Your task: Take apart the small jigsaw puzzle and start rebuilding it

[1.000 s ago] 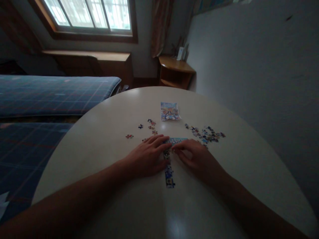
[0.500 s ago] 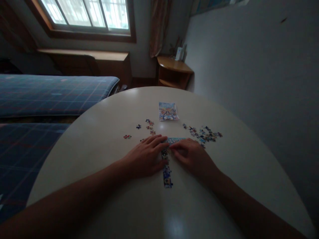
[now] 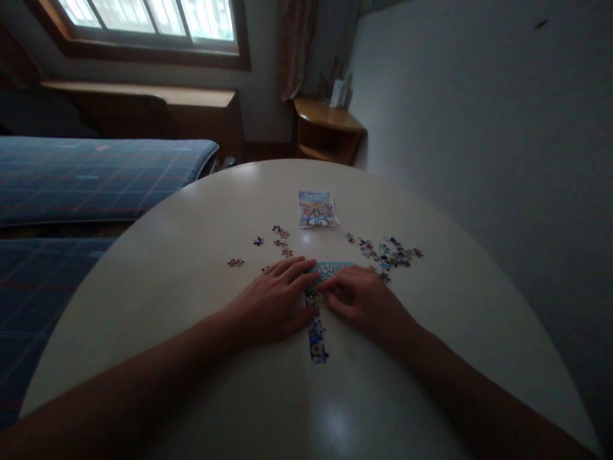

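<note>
A partly joined jigsaw puzzle [image 3: 317, 338] lies on the round table, with a narrow strip running toward me and a light-blue row across its far end. My left hand [image 3: 275, 297] rests flat along the strip's left side, fingers stretched, their tips on the puzzle's upper left. From the right, my right hand [image 3: 361, 294] has thumb and forefinger pinched at the inner corner, on what looks like a small puzzle piece mostly hidden by the fingertips. That hand also covers the right end of the blue row.
Loose puzzle pieces [image 3: 397, 253] lie heaped at the right, and several more pieces [image 3: 282, 243] are scattered at the left. A printed picture packet [image 3: 318, 209] lies beyond the puzzle. The white table [image 3: 191, 396] stands beside a plaid mattress [image 3: 96, 182] and a wall [image 3: 479, 128].
My right fingertips have shifted slightly toward me down the inner edge of the strip. My left hand stays in place on the puzzle. The camera view has tilted and shifted a little.
</note>
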